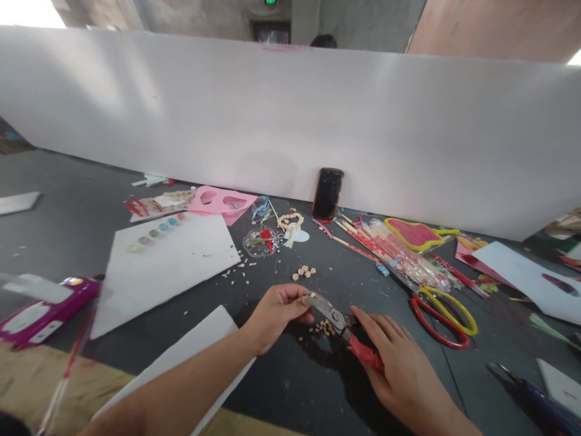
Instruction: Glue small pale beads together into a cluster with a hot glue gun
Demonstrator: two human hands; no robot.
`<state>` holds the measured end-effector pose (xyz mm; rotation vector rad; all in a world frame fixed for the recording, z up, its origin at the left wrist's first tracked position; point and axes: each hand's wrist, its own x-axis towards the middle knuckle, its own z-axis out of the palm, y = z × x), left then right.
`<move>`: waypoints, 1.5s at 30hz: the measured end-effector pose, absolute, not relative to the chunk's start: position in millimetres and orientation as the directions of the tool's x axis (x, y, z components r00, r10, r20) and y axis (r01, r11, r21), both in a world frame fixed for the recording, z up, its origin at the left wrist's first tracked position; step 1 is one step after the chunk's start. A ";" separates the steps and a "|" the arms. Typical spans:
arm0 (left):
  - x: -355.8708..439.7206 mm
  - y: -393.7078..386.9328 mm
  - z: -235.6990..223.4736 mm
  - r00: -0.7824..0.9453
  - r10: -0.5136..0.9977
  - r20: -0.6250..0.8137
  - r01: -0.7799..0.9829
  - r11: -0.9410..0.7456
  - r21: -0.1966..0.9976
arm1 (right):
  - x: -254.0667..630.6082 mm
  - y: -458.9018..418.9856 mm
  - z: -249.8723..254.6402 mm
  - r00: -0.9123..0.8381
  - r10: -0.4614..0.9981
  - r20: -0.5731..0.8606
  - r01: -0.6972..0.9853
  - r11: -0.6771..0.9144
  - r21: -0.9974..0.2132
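My right hand is wrapped round the red handles of a pair of pruning shears, its metal blades pointing up and left. Between thumb and fingers, my left hand pinches a small pale piece right at the blade tips. Most of that piece is hidden by the fingers, so its full shape does not show. Below the shears lies a pile of small tan bits. Just beyond my left hand is a cluster of tan flower-shaped pieces.
A phone leans against the tall white partition. To the right lie red-and-yellow scissors and bagged sticks. White boards, a pink cut-out sheet and a purple glue gun are at left.
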<state>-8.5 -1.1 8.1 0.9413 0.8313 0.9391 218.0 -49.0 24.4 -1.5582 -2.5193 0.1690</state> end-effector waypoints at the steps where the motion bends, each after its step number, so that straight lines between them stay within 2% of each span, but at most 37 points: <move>1: -8.4 -1.1 8.2 0.361 0.916 -0.177 -0.289 0.290 0.913 | 217.8 -49.0 24.4 -0.440 0.893 0.093 0.872 0.450 -0.195; 13: -5.5 -5.7 12.6 0.367 0.904 -0.217 -0.340 0.348 0.874 | 213.1 -57.1 23.8 -0.401 0.914 0.055 0.891 0.403 -0.208; 19: -4.3 -2.2 7.4 0.305 0.930 -0.205 -0.206 0.274 0.939 | 213.4 -52.2 19.5 -0.380 0.922 0.067 0.911 0.386 -0.143; 28: -2.5 -2.7 12.0 0.245 0.951 -0.189 -0.161 0.232 0.959 | 216.6 -49.4 24.7 -0.403 0.909 0.108 0.900 0.415 -0.130; 36: -5.2 -3.7 10.9 0.336 0.919 -0.206 -0.227 0.291 0.930 | 219.1 -47.1 29.7 -0.473 0.876 0.091 0.867 0.482 -0.125; 45: -7.3 -4.5 12.3 0.437 0.866 -0.244 -0.254 0.379 0.890 | 223.3 -46.2 33.3 -0.496 0.867 0.045 0.843 0.493 -0.217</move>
